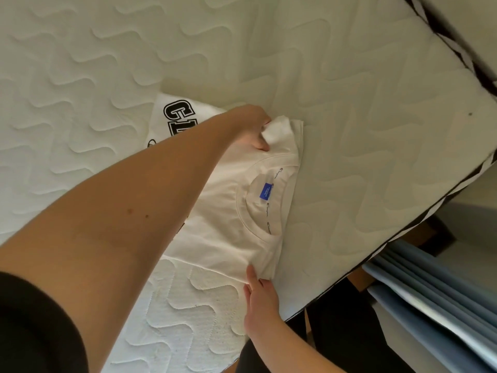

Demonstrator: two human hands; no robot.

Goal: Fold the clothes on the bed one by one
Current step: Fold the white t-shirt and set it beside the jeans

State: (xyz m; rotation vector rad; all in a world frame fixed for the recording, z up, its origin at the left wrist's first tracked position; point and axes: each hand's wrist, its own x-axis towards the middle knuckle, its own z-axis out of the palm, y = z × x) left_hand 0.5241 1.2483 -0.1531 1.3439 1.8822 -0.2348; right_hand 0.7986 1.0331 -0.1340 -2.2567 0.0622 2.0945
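Mostly folded, the white T-shirt [231,211] lies on the quilted mattress [349,103] near its right edge, collar and blue neck label [265,194] facing up. Left hand [252,127] grasps the shirt's far corner, fingertips buried in the cloth. Right hand [259,294] touches the near corner with straight fingers; thumb hidden. Left forearm covers much of the shirt and of a second white garment [174,114] with black lettering, only partly readable. Blue fabric [430,292] beside the bed, cut off.
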